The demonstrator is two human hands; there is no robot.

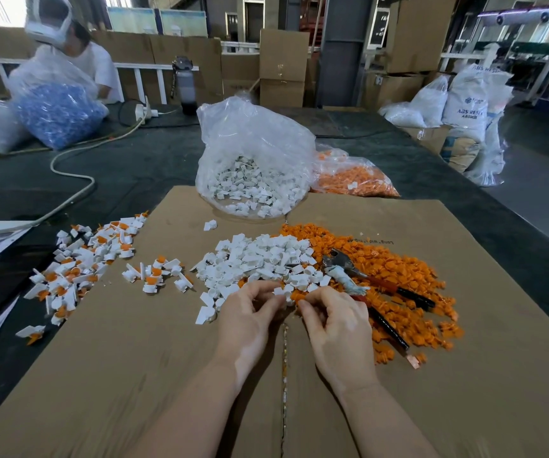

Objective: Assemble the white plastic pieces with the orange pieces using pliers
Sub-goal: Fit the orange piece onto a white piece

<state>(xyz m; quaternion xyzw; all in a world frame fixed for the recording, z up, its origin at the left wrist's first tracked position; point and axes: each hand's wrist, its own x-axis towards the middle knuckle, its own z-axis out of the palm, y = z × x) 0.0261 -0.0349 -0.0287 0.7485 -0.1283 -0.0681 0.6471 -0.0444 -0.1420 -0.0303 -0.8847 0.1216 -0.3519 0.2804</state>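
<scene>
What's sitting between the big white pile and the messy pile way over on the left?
A small cluster of white-and-orange pieces on bare cardboard, between the white pile and the left pile, in the head view.

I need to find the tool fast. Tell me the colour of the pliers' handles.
The handles of the pliers are red and black, seen in the head view, lying on the orange pieces.

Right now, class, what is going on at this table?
A person sits at a cardboard sheet fitting parts together by hand. The left hand pinches a white piece; the right hand pinches an orange piece against it. The pliers lie unused on the orange pile, beside the white pile. Finished pieces lie to the left.
</scene>
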